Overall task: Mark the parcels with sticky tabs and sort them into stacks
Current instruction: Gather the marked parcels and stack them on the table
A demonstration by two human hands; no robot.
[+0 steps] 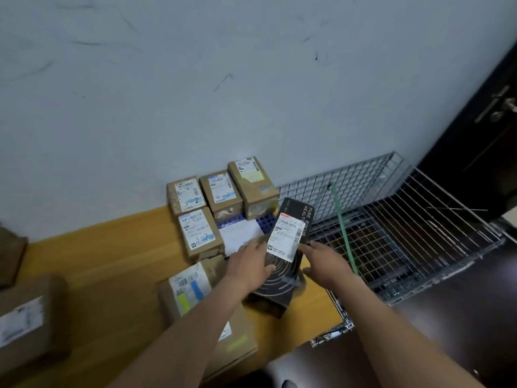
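A long black box (282, 278) with a white shipping label lies tilted near the right end of the yellow table (112, 264). My left hand (249, 264) grips its left edge and my right hand (324, 261) holds its right side. Behind it, several brown cardboard parcels (200, 233) stand against the wall, three with handwritten numbers on their labels. A white and blue parcel (240, 233) lies flat between them and the black box. A brown parcel (187, 292) with blue and yellow sticky tabs sits under my left forearm, on top of a larger flat box (240, 340).
A wire mesh cage (391, 228) with a green strap stands off the table's right end. Two brown parcels (28, 317) sit at the left edge. A dark door (481, 130) is at the far right. The wall runs along the back.
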